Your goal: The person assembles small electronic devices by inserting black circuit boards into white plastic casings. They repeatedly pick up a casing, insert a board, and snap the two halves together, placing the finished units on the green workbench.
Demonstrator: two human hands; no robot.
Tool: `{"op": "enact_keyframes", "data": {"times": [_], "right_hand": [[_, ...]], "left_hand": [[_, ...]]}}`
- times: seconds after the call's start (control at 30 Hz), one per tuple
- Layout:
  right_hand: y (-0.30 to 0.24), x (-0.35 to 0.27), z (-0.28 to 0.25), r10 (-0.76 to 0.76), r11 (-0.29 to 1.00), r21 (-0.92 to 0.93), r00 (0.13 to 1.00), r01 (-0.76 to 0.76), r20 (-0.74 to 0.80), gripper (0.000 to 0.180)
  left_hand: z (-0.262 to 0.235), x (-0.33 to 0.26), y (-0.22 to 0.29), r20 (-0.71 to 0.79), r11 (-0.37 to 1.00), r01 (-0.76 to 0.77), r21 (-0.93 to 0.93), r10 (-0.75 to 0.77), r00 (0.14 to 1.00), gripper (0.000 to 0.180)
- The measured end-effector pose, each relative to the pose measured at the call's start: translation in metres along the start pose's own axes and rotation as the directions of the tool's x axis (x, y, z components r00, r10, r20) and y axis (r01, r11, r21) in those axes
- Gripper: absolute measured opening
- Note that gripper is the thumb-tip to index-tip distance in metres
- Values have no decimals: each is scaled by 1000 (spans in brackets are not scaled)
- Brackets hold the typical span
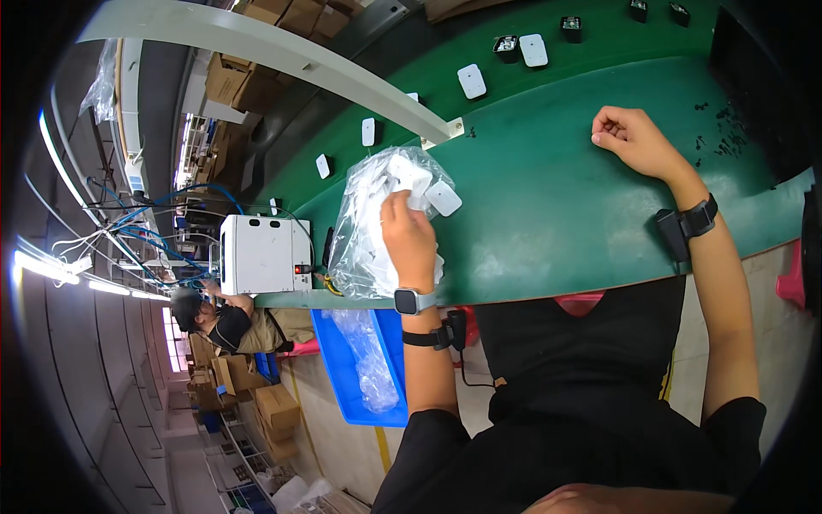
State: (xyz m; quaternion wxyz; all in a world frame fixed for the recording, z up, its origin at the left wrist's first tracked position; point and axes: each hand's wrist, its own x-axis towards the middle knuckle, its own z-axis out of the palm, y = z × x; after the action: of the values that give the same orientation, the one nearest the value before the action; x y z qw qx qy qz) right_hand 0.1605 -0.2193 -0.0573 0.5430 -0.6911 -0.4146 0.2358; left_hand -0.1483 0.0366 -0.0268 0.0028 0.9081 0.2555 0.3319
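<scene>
A clear plastic bag (349, 244) full of white plastic covers lies on the green bench. My left hand (406, 236) reaches into its mouth, fingers bent against a white plastic cover (414, 177) there. Another rounded rectangular white cover (443, 199) sits at the bag's right edge. Over the bench on the right, my right hand (635, 144) is closed, thumb and fingers curled together. Whatever it may hold is hidden. Small black screws (729, 137) lie scattered to the right of that hand.
Along the green conveyor belt (411, 73) stand several white covers (471, 81) and black square housings (571, 29). A white metal frame (342, 77) arches over the bench. A white machine (265, 254) is left; a blue bin (342, 368) sits below. A co-worker (231, 324) is beyond.
</scene>
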Motion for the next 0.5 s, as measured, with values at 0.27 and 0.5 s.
{"op": "enact_keyframes", "data": {"times": [0.27,0.5], "right_hand": [[-8,0,2,5,999,-45,1000,-4,25,10],[2,1,0,-66,998,-10,998,67,24,10]], "left_hand": [[-13,11,-32,-56,958,258,-121,-266,962,27],[-2,11,36,320,995,12,104,-45,946,34]]}}
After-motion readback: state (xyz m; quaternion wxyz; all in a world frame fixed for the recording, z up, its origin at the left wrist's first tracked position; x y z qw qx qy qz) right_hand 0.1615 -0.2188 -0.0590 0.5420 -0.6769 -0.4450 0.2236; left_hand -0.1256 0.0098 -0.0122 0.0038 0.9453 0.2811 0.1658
